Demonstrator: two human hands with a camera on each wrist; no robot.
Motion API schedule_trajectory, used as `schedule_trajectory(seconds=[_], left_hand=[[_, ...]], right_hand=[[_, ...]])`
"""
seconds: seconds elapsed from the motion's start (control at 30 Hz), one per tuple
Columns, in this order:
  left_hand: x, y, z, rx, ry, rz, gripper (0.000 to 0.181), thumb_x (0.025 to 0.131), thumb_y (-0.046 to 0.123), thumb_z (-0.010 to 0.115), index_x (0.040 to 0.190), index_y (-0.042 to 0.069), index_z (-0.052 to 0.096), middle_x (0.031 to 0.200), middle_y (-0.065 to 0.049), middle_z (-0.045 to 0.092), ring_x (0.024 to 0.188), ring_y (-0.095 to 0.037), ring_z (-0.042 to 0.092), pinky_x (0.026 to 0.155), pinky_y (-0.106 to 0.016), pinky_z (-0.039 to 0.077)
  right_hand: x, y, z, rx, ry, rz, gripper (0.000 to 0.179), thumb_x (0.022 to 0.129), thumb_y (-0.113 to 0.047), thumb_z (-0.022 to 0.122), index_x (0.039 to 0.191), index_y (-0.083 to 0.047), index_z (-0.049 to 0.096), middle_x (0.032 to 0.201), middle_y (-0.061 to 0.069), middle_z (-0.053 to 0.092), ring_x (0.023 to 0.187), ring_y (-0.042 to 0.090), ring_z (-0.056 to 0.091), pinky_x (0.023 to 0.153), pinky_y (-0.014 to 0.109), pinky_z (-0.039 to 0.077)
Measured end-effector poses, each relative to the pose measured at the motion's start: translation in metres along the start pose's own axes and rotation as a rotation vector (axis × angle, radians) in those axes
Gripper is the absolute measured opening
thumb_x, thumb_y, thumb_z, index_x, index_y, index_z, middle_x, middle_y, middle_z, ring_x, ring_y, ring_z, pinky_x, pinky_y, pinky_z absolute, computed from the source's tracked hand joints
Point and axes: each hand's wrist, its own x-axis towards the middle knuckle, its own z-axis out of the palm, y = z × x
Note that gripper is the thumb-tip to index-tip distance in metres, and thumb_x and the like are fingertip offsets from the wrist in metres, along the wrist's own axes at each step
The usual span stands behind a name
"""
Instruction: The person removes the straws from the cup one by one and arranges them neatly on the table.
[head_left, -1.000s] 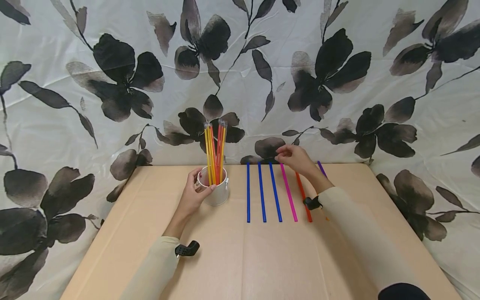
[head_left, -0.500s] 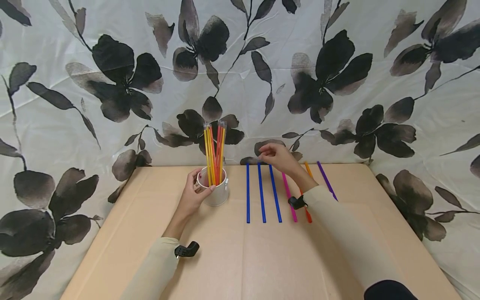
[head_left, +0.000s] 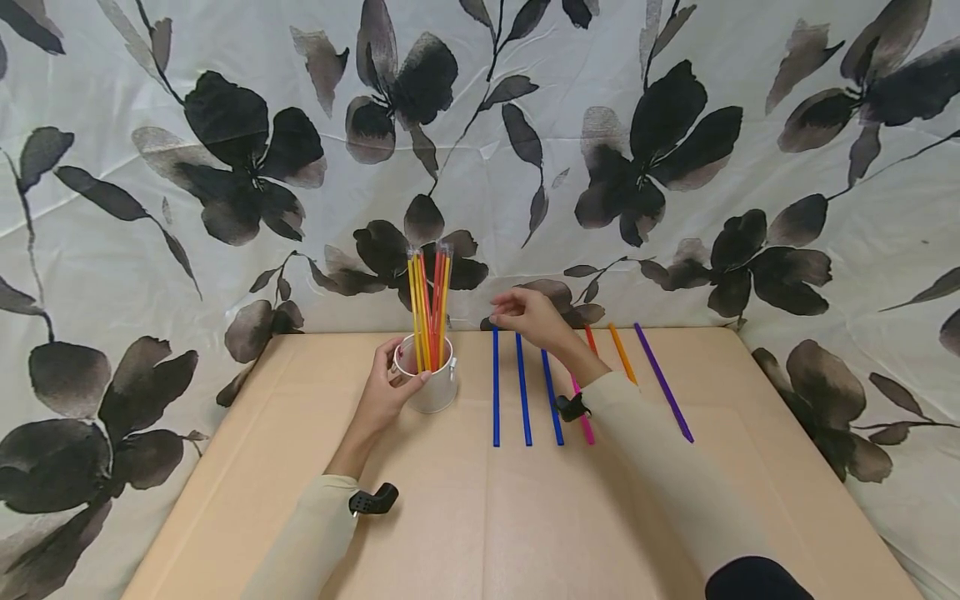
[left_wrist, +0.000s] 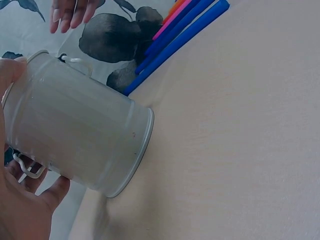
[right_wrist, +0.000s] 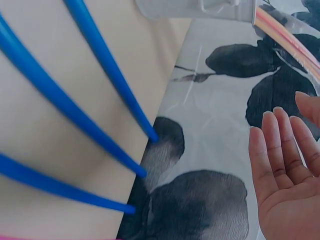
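Left hand [head_left: 381, 398] holds white bucket [head_left: 438, 393] — right hand [head_left: 531, 318], grip relaxed, near blue straws [head_left: 523, 388]

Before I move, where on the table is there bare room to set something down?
Bare table shows left of the left hand and sleeve, between both sleeves on the near side, and right of the purple straw. A narrower strip separates the bucket from the leftmost blue straw. Crowded: the row of straws under the right arm.
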Motion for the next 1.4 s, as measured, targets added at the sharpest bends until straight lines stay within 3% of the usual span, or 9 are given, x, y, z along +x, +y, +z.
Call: schedule_trajectory(seconds=[0.63, 0.83, 1.1, 1.4], left_hand=[[-0.004, 0.002, -0.003, -0.001, -0.007, -0.005, 0.081, 0.092, 0.014, 0.075, 0.155, 0.004, 0.025, 0.155, -0.021, 0.033, 0.146, -0.036, 0.032, 0.12, -0.057, 0.031], [-0.005, 0.003, -0.004, -0.001, -0.012, -0.015, 0.08, 0.092, 0.015, 0.076, 0.155, 0.008, 0.026, 0.157, -0.019, 0.032, 0.147, -0.034, 0.031, 0.12, -0.056, 0.031], [-0.007, 0.005, -0.006, -0.01, -0.019, -0.005, 0.082, 0.092, 0.014, 0.075, 0.155, 0.003, 0.023, 0.156, -0.021, 0.032, 0.147, -0.036, 0.031, 0.12, -0.057, 0.031], [-0.01, 0.005, -0.008, -0.017, -0.027, -0.01, 0.083, 0.092, 0.014, 0.076, 0.155, 0.002, 0.023, 0.156, -0.022, 0.031, 0.146, -0.038, 0.031, 0.12, -0.057, 0.031]], right_hand=[[0.008, -0.019, 0.051, 0.035, 0.034, -0.016, 0.028, 0.096, -0.016, 0.071, 0.121, -0.003, 0.068, 0.104, 0.006, 0.071, 0.093, 0.019, 0.068, 0.084, 0.031, 0.059], [0.009, -0.023, 0.061, 0.071, 0.061, -0.002, 0.024, 0.096, -0.017, 0.072, 0.119, -0.008, 0.069, 0.104, 0.005, 0.07, 0.093, 0.018, 0.067, 0.084, 0.03, 0.059], [0.013, -0.026, 0.074, 0.123, 0.106, -0.021, 0.035, 0.095, -0.012, 0.072, 0.127, 0.001, 0.064, 0.108, 0.009, 0.069, 0.096, 0.021, 0.068, 0.084, 0.027, 0.06], [0.013, -0.03, 0.088, 0.181, 0.15, -0.02, 0.033, 0.093, -0.006, 0.073, 0.124, 0.001, 0.063, 0.109, 0.014, 0.069, 0.098, 0.027, 0.07, 0.082, 0.027, 0.06]])
